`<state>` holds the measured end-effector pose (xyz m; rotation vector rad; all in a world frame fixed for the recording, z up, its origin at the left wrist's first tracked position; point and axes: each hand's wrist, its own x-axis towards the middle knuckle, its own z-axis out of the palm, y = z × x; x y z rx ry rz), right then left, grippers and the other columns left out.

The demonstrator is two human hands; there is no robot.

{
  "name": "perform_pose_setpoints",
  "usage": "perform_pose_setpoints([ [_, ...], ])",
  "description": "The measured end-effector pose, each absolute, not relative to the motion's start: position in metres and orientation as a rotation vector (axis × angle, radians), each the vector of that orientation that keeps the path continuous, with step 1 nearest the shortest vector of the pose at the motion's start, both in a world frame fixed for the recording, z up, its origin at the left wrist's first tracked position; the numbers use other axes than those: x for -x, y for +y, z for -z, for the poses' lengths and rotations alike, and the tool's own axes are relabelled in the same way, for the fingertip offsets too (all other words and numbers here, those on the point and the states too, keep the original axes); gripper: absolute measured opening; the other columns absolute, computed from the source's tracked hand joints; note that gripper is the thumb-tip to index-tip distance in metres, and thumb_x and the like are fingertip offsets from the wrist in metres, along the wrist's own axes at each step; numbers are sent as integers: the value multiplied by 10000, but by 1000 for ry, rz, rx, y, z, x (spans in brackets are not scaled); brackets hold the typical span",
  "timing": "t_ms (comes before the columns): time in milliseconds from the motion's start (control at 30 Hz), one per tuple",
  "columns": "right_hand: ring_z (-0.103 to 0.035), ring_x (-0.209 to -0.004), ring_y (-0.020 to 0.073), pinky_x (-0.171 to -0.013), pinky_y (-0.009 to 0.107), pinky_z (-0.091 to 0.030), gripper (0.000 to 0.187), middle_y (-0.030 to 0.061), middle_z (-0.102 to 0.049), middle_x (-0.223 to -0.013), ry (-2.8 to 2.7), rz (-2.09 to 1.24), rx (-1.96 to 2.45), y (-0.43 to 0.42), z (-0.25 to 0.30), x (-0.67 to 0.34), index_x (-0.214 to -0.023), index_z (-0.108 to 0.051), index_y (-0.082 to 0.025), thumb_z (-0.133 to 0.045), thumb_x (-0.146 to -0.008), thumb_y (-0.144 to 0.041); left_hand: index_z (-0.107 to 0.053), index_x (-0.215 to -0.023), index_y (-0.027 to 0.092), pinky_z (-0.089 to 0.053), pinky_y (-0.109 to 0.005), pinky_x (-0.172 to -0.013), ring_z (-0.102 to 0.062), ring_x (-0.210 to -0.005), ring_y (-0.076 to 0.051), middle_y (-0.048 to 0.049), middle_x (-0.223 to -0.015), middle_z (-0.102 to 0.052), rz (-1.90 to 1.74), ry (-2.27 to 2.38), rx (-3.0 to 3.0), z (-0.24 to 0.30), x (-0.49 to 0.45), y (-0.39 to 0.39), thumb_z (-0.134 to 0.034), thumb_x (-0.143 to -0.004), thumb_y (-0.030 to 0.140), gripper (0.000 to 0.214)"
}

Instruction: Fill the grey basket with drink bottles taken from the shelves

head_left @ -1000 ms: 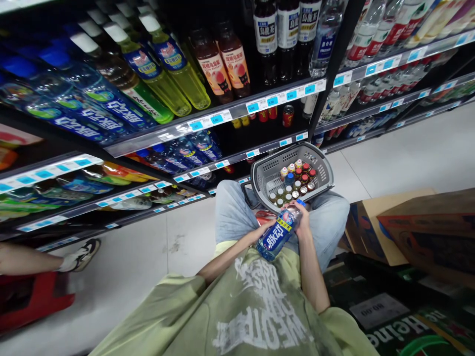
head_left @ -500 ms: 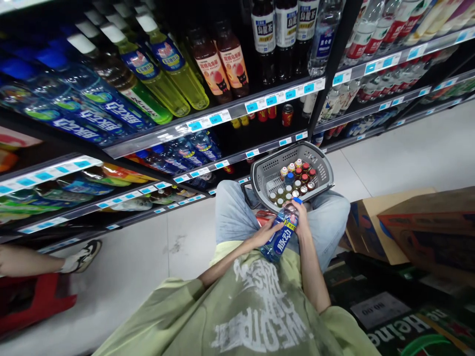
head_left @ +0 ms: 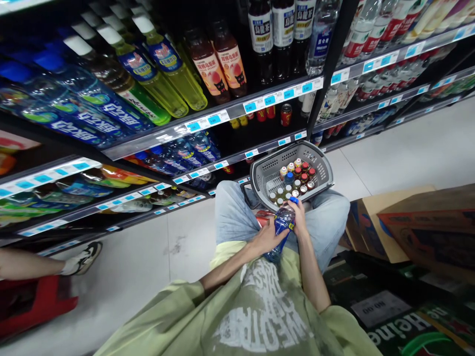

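This is a shop, in its drinks section: beyond the left hand (head_left: 265,239) and right hand (head_left: 300,216), long dark shelves (head_left: 148,141) carry rows of transparent plastic drink bottles (head_left: 118,116), with small blue-and-white rectangular price tags (head_left: 269,101) along the edges. Just ahead of the hands sits a grey perforated plastic shopping basket (head_left: 267,173); to their right stand brown cardboard cartons (head_left: 430,217) and dark green branded cases (head_left: 403,325).

Above the gray basket (head_left: 261,174), dark bottles (head_left: 261,33) read "烏龍茶" and peach-labelled bottles (head_left: 230,62) "双桃乌龙茶"; below right of it, a green carton (head_left: 403,330) shows "Heine".
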<state>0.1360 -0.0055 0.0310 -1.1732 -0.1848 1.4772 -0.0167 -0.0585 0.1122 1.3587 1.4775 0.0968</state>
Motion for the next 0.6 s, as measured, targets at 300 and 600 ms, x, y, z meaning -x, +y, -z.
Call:
perform_pose_setpoints([
  [300,-767,-765,183,-706,272,-613,433,-62,-806,-846,-175,-1439,1201,-5,-23,-135,-1050,-718,-258,-903,-675,-371,-500,-1402,185,-488,-496,-1123,-686,-1316,-455,-264,-1376,-715,-93,1420,-1361,-108,27,-53,-650,-908,749,765],
  [600,-783,-824,217,-762,314,-620,433,-32,-815,-844,-141,-1451,1164,-7,-26,-140,-1070,-759,-244,-852,-691,-432,-485,-1570,210,-472,-445,-1185,-675,-1347,-376,-159,-1412,-732,-171,1285,-1260,-94,48,-48,-670,-887,781,910],
])
